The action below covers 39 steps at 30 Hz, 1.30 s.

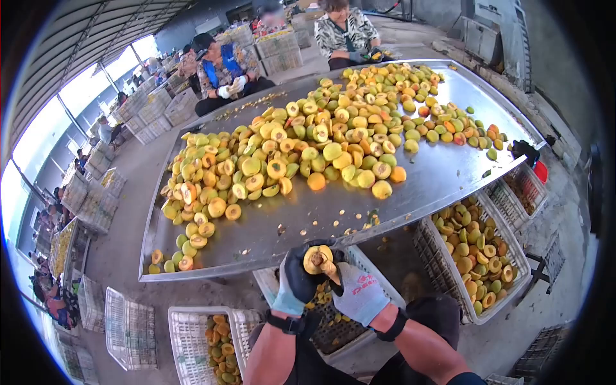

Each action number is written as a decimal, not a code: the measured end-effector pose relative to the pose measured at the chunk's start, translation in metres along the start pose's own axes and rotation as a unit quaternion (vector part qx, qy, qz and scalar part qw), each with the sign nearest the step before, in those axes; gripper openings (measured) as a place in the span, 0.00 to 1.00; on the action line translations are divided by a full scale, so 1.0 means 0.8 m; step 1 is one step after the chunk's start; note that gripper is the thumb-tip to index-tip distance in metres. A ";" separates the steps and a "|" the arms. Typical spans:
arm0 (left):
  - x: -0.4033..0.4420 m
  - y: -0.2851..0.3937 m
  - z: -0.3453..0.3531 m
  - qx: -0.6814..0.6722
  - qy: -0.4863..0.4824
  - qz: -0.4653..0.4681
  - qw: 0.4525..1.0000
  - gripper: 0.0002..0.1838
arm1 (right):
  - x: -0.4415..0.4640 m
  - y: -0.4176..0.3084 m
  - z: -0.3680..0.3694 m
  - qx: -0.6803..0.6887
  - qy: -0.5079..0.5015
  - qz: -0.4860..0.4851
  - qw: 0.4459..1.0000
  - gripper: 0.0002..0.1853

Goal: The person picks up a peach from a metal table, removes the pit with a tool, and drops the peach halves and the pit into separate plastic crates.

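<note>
Low in front of me, near the table's front edge, my left hand (295, 279) wears a blue glove with a black palm. Its fingers are closed around a cut yellow peach half (317, 259), whose brownish centre faces up. My right hand (362, 294), in a pale grey-blue glove with red print, is closed on a short tool with a brown handle (331, 273). The tool's upper end meets the peach half, and its tip is hidden. Many halved yellow-green peaches (308, 138) are heaped on the metal table (443, 176) beyond my hands.
Below my hands sits a crate (378, 273) with scraps inside. Peach halves fill a crate (471, 253) at right and part of a white crate (186, 340) at lower left. Two people (224, 70) (346, 35) work across the table. Stacked crates (151, 112) stand at left.
</note>
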<state>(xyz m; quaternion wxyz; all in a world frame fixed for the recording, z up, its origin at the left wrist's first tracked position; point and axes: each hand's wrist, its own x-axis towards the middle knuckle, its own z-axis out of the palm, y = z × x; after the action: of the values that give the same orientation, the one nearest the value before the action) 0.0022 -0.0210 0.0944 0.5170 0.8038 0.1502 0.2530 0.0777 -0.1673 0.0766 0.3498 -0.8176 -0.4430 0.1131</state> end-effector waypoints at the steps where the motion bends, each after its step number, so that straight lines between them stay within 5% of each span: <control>1: 0.014 0.009 -0.003 0.001 -0.045 0.009 0.999 0.14 | 0.000 -0.012 -0.013 0.021 0.003 0.030 0.999 0.16; 2: 0.014 -0.007 -0.002 0.062 -0.026 0.088 0.994 0.18 | 0.002 -0.013 -0.020 0.038 0.022 0.024 0.999 0.16; 3: 0.006 -0.006 0.002 -0.128 -0.041 -0.048 0.990 0.24 | 0.001 -0.013 -0.024 0.054 0.042 0.020 0.997 0.16; 4: 0.012 -0.025 0.005 -0.559 -0.122 -0.116 0.812 0.28 | 0.002 -0.014 -0.030 0.080 0.025 0.054 0.995 0.16; 5: 0.013 -0.027 0.003 -0.589 -0.147 -0.114 0.787 0.30 | 0.004 -0.016 -0.034 0.109 0.006 0.086 0.990 0.16; 7: 0.012 -0.008 -0.005 -0.505 -0.105 -0.160 0.842 0.28 | 0.005 -0.012 -0.034 0.139 0.012 0.063 0.988 0.17; 9: 0.017 -0.033 -0.003 -0.615 -0.044 -0.263 0.743 0.28 | 0.006 -0.005 -0.026 0.156 -0.010 0.072 0.985 0.17; 10: 0.015 -0.060 0.001 -0.413 -0.089 -0.121 0.898 0.22 | 0.004 -0.004 -0.024 0.152 -0.018 0.060 0.986 0.16; 11: 0.014 -0.062 0.005 -0.262 -0.044 -0.135 0.955 0.26 | 0.004 -0.003 -0.020 0.159 -0.031 0.061 0.985 0.17; 13: 0.010 -0.184 0.006 -0.341 -0.064 -0.121 0.930 0.29 | 0.001 0.012 0.008 0.151 -0.030 0.056 0.986 0.17; 15: 0.018 -0.172 0.006 -0.410 -0.049 -0.155 0.897 0.27 | 0.001 0.016 0.017 0.168 -0.047 0.060 0.983 0.19; 16: 0.015 -0.110 0.008 -0.149 -0.019 -0.020 0.988 0.24 | 0.004 0.027 0.030 0.176 -0.051 0.065 0.981 0.20; 17: 0.013 -0.055 0.007 0.125 0.016 0.116 0.985 0.22 | 0.006 0.033 0.038 0.184 -0.055 0.071 0.979 0.20; 18: 0.014 -0.021 0.002 0.188 0.001 0.122 0.975 0.21 | 0.005 0.036 0.045 0.183 -0.052 0.070 0.979 0.20; 22: 0.013 -0.047 0.002 0.065 -0.042 0.089 0.993 0.22 | 0.001 0.029 0.044 0.228 -0.002 0.074 0.971 0.20; 23: 0.013 -0.044 0.002 -0.206 -0.056 -0.045 0.976 0.22 | 0.001 0.027 0.038 0.234 0.010 0.081 0.969 0.19; 24: 0.013 -0.040 0.003 -0.458 -0.065 -0.175 0.869 0.23 | 0.001 0.026 0.035 0.233 0.010 0.081 0.969 0.19; 27: 0.015 -0.024 0.007 -0.502 -0.048 -0.187 0.843 0.24 | -0.001 0.019 0.024 0.306 0.024 0.051 0.950 0.19; 28: 0.015 -0.039 0.012 -0.306 -0.045 -0.077 0.948 0.16 | -0.003 0.015 0.019 0.293 0.018 0.055 0.954 0.19; 32: 0.038 -0.111 0.028 -0.291 -0.069 -0.077 0.951 0.19 | -0.010 -0.007 -0.009 0.294 0.045 0.017 0.955 0.21; 35: 0.021 -0.091 0.008 -0.242 0.014 -0.088 0.966 0.24 | -0.006 -0.008 -0.022 0.152 0.001 0.031 0.988 0.19; 39: 0.022 -0.068 0.009 -0.258 -0.004 -0.101 0.961 0.31 | -0.006 -0.007 -0.025 0.089 -0.041 0.061 0.993 0.18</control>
<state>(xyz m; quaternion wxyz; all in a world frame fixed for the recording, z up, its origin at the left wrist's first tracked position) 0.0216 0.0054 0.0467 0.7305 0.6246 0.1585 0.2261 0.0809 -0.1787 0.0944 0.3957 -0.8033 -0.3943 0.2065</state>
